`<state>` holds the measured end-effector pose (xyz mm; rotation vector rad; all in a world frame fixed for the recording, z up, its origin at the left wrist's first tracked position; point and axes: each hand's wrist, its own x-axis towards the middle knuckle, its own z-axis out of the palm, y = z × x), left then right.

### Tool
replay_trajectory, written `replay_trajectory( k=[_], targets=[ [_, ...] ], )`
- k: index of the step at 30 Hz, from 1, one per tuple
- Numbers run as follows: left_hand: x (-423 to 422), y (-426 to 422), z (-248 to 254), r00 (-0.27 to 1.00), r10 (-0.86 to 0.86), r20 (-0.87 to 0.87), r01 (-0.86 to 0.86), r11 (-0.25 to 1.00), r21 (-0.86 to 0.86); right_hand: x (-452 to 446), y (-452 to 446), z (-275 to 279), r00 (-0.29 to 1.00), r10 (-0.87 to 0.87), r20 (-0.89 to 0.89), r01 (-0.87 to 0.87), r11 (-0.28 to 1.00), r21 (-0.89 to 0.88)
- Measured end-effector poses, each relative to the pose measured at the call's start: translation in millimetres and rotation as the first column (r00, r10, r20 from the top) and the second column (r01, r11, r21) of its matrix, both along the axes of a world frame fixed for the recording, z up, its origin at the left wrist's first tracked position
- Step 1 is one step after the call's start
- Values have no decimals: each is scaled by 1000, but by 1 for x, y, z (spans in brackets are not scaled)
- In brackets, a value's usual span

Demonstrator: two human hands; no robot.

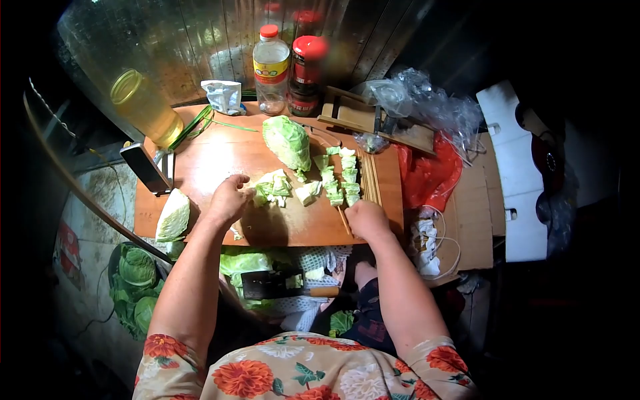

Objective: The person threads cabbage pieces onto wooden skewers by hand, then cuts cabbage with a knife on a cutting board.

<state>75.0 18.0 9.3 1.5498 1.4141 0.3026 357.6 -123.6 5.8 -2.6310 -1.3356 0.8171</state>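
On the brown board, my left hand hovers at the left edge of a small heap of cut cabbage pieces. Its thumb and fingers are apart, with nothing visible between them. My right hand is closed in a fist around the lower end of a wooden skewer; the fist hides part of the grip. Threaded cabbage squares lie in two rows just above that fist. To their right is a bundle of bare skewers. Behind the heap sits a larger piece of cabbage.
A cabbage wedge and a propped phone stand at the left. Along the back are a yellowish jar, a clear bottle and red-lidded jars. A cleaver lies below the board's front edge.
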Motion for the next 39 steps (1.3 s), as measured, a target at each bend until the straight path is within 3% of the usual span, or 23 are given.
replay_trajectory(
  k=[1,3,5,8,17,24,26,30,33,35,38,39],
  targets=[
    [0,2,-13,1000,-12,-7,13,998,55,6,-2,3,997,-12,72,5,996,87],
    [2,3,-28,1000,-25,-16,27,993,111,19,-7,7,991,-101,88,92,990,104],
    [6,4,-34,996,-52,-70,60,990,124,31,-14,5,960,-165,226,143,984,110],
    [15,0,-28,1000,-19,-8,19,999,49,34,-20,6,962,-169,213,157,985,73],
    [13,4,-29,997,-46,-68,51,996,74,43,-16,-15,951,-177,255,194,980,-44],
    [9,7,-28,997,77,-3,-77,983,-164,34,-7,16,959,-187,211,209,974,-84],
    [9,8,-28,995,100,19,-93,970,-223,33,-4,27,969,-137,208,134,991,30],
    [10,9,-18,997,78,-12,-78,946,-315,0,-4,87,983,-145,111,135,986,94],
    [9,9,-11,998,30,-53,-47,933,-357,-26,-15,99,997,-73,-19,75,937,341],
    [11,7,-11,997,12,-75,-39,926,-376,-42,-17,106,993,-29,-117,66,944,325],
    [16,0,-21,990,53,-130,-90,949,-301,-64,-22,105,979,114,-166,-24,884,466],
    [17,-5,-25,985,8,-173,-37,985,-167,-72,-24,104,979,112,-172,-19,885,465]
  ],
)
